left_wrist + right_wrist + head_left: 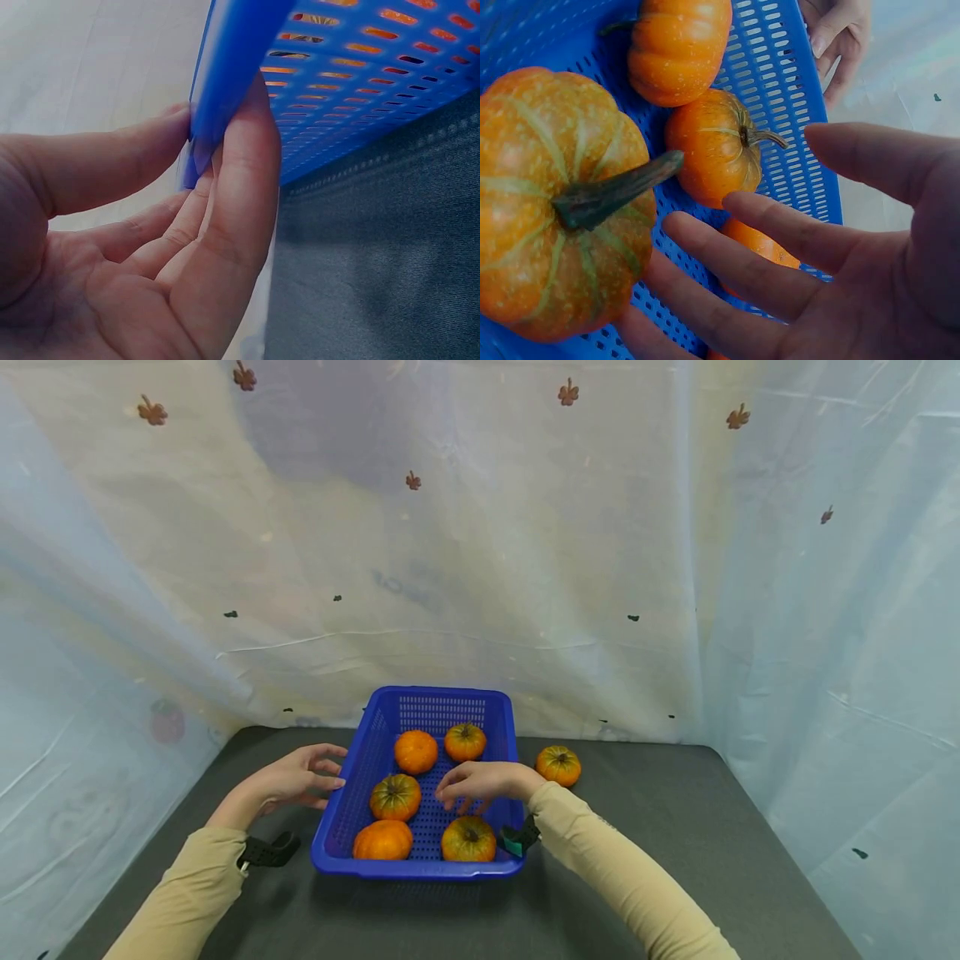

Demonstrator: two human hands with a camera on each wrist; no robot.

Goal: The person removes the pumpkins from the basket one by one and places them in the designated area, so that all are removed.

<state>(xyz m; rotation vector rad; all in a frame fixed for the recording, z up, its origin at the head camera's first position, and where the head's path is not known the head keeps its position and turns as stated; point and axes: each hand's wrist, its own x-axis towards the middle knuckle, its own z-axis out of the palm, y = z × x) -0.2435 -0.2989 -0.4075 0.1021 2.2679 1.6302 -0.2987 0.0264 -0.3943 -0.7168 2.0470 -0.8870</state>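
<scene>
A blue plastic basket (429,870) with perforated walls holds several small pumpkins, some plain orange and some green-striped. At its left side, my left hand (303,779) pinches the rim (238,67), thumb on one face and fingers on the other. My right hand (480,783) hovers over the right half of the basket, fingers spread and nothing held. In the right wrist view, its fingertips lie close to a green-striped pumpkin (555,247) with a thick dark stem. Further off there, an orange pumpkin (681,52) and one with a pale curved stem (714,150) sit together.
Outside the basket, one more green-striped pumpkin (558,766) rests on the dark grey table (660,827), just past my right wrist. Pale plastic sheeting (480,568) with small leaf prints hangs behind the table and along both sides.
</scene>
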